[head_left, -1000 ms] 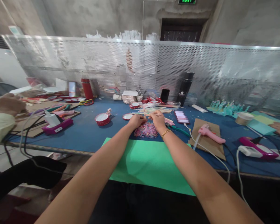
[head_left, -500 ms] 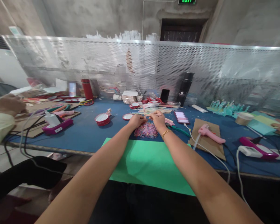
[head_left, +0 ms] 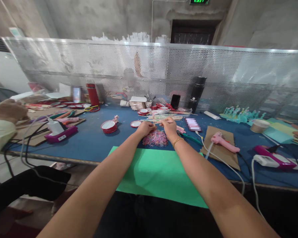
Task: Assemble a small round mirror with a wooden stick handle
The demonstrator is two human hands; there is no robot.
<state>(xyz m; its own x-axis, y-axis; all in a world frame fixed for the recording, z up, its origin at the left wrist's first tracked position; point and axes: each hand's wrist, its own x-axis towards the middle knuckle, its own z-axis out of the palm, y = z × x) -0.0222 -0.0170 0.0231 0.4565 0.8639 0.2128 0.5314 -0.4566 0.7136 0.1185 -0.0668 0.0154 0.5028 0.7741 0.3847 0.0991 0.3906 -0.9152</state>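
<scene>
My left hand [head_left: 146, 129] is at the left upper edge of a tangled heap of thin coloured bands [head_left: 156, 138]. Its fingers are closed, with a small pale piece standing up by the fingertips, too small to name. On the heap's right side my right hand [head_left: 169, 126] is pinched, a bracelet on its wrist; whatever it holds cannot be made out. A small gap separates the fingertips of both hands. Below the heap, a green sheet [head_left: 159, 175] lies over the table's front edge, under my forearms. Thin pale sticks [head_left: 167, 117] lie behind my hands.
A pink glue gun [head_left: 224, 142] rests on cardboard [head_left: 232, 158] at right, with cables and a purple power strip [head_left: 275, 158]. Left of my hands are red tape rolls [head_left: 108, 127] and another power strip [head_left: 62, 134]. Co-workers' hands [head_left: 10, 110] show at both sides. A black flask [head_left: 197, 94] stands behind.
My right hand's fingertips have shifted slightly away from my left hand. The co-worker's hand at the far right has moved a little to the right.
</scene>
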